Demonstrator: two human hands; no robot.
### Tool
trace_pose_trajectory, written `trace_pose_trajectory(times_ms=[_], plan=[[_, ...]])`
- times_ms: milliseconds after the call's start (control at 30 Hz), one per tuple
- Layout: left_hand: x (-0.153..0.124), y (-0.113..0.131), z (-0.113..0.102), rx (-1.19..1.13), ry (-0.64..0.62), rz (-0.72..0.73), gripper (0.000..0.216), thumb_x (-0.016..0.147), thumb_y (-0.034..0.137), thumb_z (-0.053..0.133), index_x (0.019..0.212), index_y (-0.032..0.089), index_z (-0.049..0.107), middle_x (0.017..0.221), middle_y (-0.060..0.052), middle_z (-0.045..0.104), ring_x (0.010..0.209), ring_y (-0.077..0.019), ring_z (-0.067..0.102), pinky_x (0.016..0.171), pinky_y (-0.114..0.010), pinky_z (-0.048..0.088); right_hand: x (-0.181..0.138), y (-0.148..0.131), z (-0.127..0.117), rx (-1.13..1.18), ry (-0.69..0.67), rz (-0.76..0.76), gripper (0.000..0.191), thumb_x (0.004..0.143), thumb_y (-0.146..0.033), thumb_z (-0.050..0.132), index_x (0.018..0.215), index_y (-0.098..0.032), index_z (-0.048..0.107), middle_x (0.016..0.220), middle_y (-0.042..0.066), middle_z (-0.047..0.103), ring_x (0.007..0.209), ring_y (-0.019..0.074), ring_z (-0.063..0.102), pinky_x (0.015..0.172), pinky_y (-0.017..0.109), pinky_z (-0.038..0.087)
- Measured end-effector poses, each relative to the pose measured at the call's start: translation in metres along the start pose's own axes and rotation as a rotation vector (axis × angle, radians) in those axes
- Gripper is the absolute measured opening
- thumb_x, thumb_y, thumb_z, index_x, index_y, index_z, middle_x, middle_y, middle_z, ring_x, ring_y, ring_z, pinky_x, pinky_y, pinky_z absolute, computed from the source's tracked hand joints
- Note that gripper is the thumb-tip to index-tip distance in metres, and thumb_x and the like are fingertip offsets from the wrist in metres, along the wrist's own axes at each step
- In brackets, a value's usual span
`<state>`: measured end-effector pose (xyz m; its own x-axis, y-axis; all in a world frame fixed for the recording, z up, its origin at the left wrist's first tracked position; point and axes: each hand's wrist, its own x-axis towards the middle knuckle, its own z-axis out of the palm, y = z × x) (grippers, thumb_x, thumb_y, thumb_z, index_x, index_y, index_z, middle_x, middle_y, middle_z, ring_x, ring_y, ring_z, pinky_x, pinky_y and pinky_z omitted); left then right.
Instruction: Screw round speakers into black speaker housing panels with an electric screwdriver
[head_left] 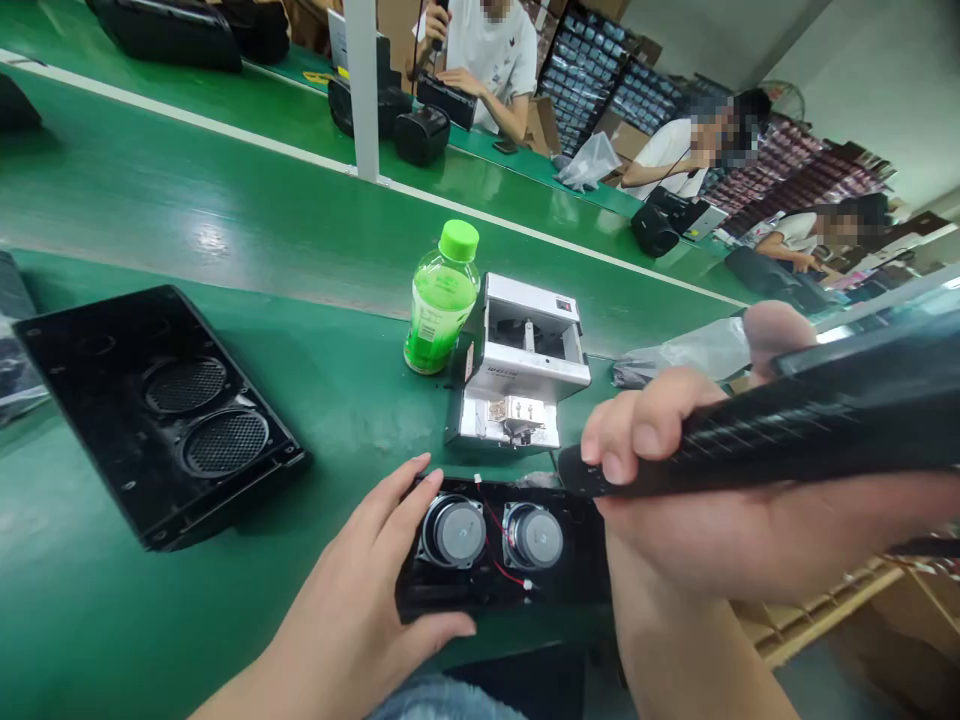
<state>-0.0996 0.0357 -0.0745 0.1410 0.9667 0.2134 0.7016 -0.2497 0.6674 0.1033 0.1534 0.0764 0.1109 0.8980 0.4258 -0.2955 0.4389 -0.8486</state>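
Lying on the green workbench (337, 390) in the head view: one black panel (581, 575), taken as the landmark for all entries.

On the panel: two round speaker drivers (459, 532), set side by side, with thin red wires ended in white connectors (528, 585).

At the panel's left end: the left hand (360, 570), fingers and thumb spread; the panel is spanned from far edge to near edge. How firmly it is pressed cannot be told.

Above the panel's right end: the right hand (720, 540), fingers wrapped round a long black tool (832, 400), by which the panel's far right corner is overlapped; whether it is touched cannot be told.

Just beyond the panel: one white metal fixture (525, 370), open-framed; beside it, a bottle (442, 310) of green liquid, upright, green-capped.

Left of the panel, well apart: one black casing (127, 420), fitted with two round mesh grilles (226, 443).

Beyond the panel and to the right: clear plastic wrapping (690, 350), partly hidden by the right hand.

Farthest from the panel: three co-workers in white, seen across the bench; by the nearest (499, 65), a black device (448, 98) is handled.
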Motion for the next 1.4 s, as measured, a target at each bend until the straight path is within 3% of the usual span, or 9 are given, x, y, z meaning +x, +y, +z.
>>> trace_pose_trajectory(times_ms=[67, 233, 400, 500, 667, 800, 1000, 1400], plan=[[0.0, 0.0, 0.003, -0.028, -0.014, 0.022, 0.113, 0.082, 0.045, 0.093, 0.174, 0.036, 0.027, 0.176, -0.017, 0.043, 0.154, -0.0434, 0.055, 0.116, -0.06, 0.061, -0.007, -0.01, 0.0, -0.03, 0.031, 0.048, 0.055, 0.091, -0.077, 0.067, 0.115, -0.028, 0.069, 0.058, -0.005, 0.067, 0.041, 0.0177, 0.058, 0.046, 0.033, 0.052], [0.0, -0.006, -0.009, -0.131, -0.066, 0.058, 0.081, 0.092, 0.054, 0.084, 0.163, 0.037, 0.047, 0.179, -0.014, 0.038, 0.156, -0.0409, 0.053, 0.118, -0.058, 0.059, -0.016, -0.01, -0.005, -0.092, 0.044, 0.149, 0.053, 0.089, -0.078, 0.07, 0.107, -0.028, 0.069, 0.06, -0.005, 0.068, 0.045, 0.0184, 0.061, 0.051, 0.036, 0.055], [0.023, 0.001, -0.023, 0.015, -0.055, 0.129, 0.037, 0.101, 0.044, 0.072, 0.138, 0.037, 0.068, 0.167, -0.009, 0.053, 0.142, -0.0374, 0.065, 0.107, -0.058, 0.066, -0.013, -0.001, -0.009, -0.093, 0.032, 0.154, 0.059, 0.081, -0.086, 0.071, 0.103, -0.032, 0.065, 0.052, -0.006, 0.064, 0.037, 0.0192, 0.053, 0.043, 0.036, 0.048], [0.043, 0.012, -0.024, 0.121, -0.084, 0.208, 0.044, 0.086, 0.03, 0.084, 0.128, 0.032, 0.072, 0.157, -0.014, 0.062, 0.134, -0.0432, 0.069, 0.101, -0.066, 0.066, -0.012, 0.001, -0.012, -0.118, -0.03, 0.212, 0.064, 0.075, -0.09, 0.072, 0.102, -0.033, 0.062, 0.051, -0.006, 0.065, 0.036, 0.02, 0.054, 0.041, 0.037, 0.048], [0.066, 0.024, -0.022, 0.239, -0.169, 0.297, 0.045, 0.062, 0.019, 0.097, 0.104, 0.024, 0.079, 0.146, -0.021, 0.071, 0.13, -0.0493, 0.069, 0.099, -0.073, 0.062, -0.016, 0.007, -0.019, -0.102, -0.075, 0.185, 0.062, 0.085, -0.09, 0.059, 0.109, -0.033, 0.063, 0.056, -0.006, 0.069, 0.04, 0.0196, 0.057, 0.044, 0.038, 0.052], [0.071, 0.028, -0.024, 0.209, -0.189, 0.315, 0.042, 0.064, 0.022, 0.101, 0.101, 0.025, 0.082, 0.135, -0.015, 0.075, 0.124, -0.0443, 0.072, 0.098, -0.069, 0.061, -0.018, 0.011, -0.025, -0.065, -0.062, 0.156, 0.061, 0.089, -0.087, 0.059, 0.111, -0.031, 0.067, 0.058, -0.005, 0.069, 0.042, 0.0192, 0.058, 0.046, 0.037, 0.054], [0.067, 0.027, -0.024, 0.234, -0.194, 0.238, 0.046, 0.061, 0.024, 0.103, 0.102, 0.027, 0.083, 0.126, -0.011, 0.076, 0.111, -0.0407, 0.075, 0.088, -0.062, 0.062, -0.016, 0.013, -0.031, -0.009, -0.071, 0.252, 0.062, 0.08, -0.089, 0.069, 0.107, -0.033, 0.07, 0.058, -0.005, 0.069, 0.044, 0.0207, 0.058, 0.046, 0.038, 0.052], [0.064, 0.024, -0.021, 0.241, -0.266, 0.162, 0.044, 0.068, 0.029, 0.101, 0.108, 0.033, 0.083, 0.128, -0.006, 0.076, 0.11, -0.0353, 0.074, 0.091, -0.053, 0.06, -0.022, 0.026, -0.023, 0.078, -0.111, 0.335, 0.064, 0.082, -0.091, 0.062, 0.109, -0.033, 0.07, 0.059, -0.001, 0.071, 0.045, 0.0235, 0.059, 0.049, 0.04, 0.048]])
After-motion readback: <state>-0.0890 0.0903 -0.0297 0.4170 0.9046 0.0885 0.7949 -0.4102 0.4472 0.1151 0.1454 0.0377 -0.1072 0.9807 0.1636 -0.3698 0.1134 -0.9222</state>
